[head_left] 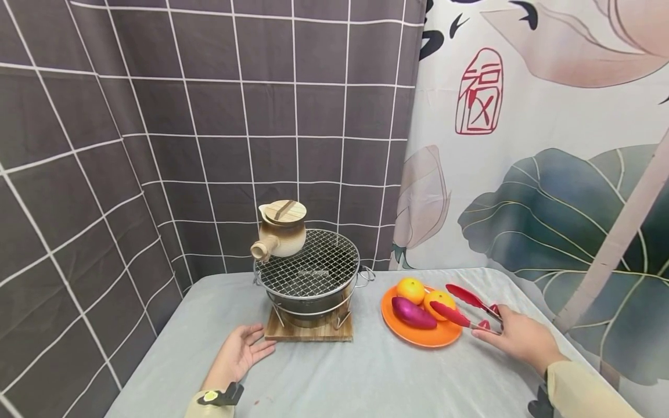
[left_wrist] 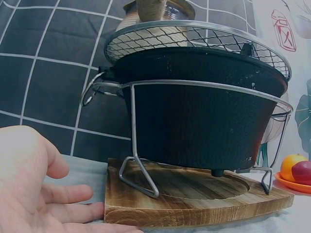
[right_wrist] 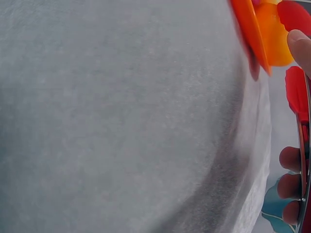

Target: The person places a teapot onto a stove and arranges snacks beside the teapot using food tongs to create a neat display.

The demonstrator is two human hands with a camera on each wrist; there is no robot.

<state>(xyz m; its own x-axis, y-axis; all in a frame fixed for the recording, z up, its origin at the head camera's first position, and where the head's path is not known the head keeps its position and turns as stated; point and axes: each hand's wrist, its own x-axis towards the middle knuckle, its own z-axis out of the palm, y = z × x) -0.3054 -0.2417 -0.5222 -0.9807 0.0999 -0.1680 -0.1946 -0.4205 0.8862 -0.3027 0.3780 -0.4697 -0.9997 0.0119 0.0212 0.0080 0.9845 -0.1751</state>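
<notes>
Tongs point(head_left: 465, 306) sit in your right hand point(head_left: 517, 337), fingers curled round the handles, red tips spread over the plate point(head_left: 418, 338). One tip rests on an orange point(head_left: 439, 302), beside the sweet potato point(head_left: 413, 313). Squeeze too lightly and the round orange could slip and roll off the table point(head_left: 366, 377). Your left hand point(head_left: 237, 354) lies flat and spread, palm up, by the board point(head_left: 308, 332) under the grill point(head_left: 308, 270). A red stamp point(head_left: 479, 92) is on the curtain; I cannot read it.

Left hand point(head_left: 239, 353) lies palm-up, relaxed; right hand point(head_left: 519, 337) grips.
</notes>
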